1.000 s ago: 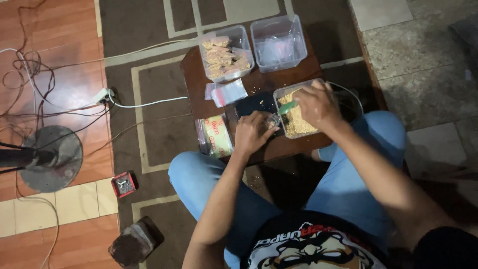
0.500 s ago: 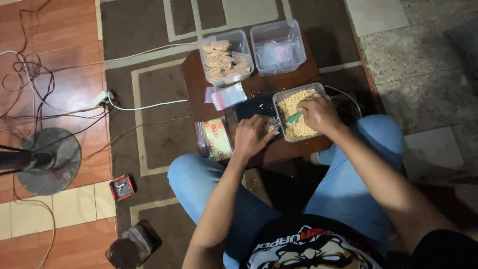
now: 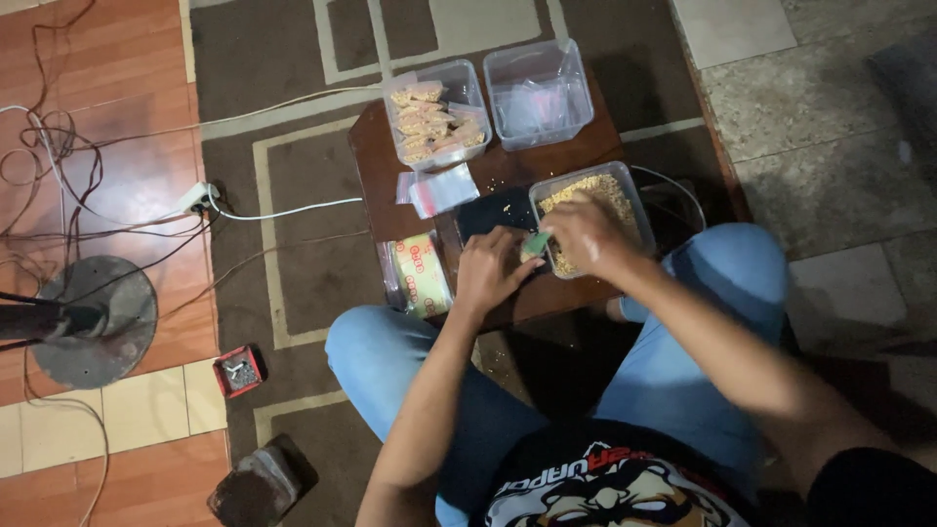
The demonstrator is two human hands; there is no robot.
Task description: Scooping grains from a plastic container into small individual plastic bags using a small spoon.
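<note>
My left hand [image 3: 496, 269] rests at the near edge of a small wooden table [image 3: 376, 161], fingers curled around what looks like a small clear bag, mostly hidden. My right hand [image 3: 588, 234] grips a green scoop [image 3: 535, 244] whose tip meets the left hand's fingers. Behind the right hand stands a clear tub of yellow crumbly food [image 3: 595, 195]. A dark flat tray [image 3: 493, 210] lies under the left hand.
At the table's back stand a tub of filled bags [image 3: 429, 112] and a tub of empty bags [image 3: 537, 93]. Loose bags [image 3: 439, 190] and a yellow-labelled packet [image 3: 418, 273] lie on the left. On the floor are a fan base [image 3: 93, 317], cables, a power strip [image 3: 198, 198] and a small red box [image 3: 237, 371].
My right hand has moved from over the yellow food tub toward my left hand, bringing the green scoop to its fingers. The left hand stayed in place.
</note>
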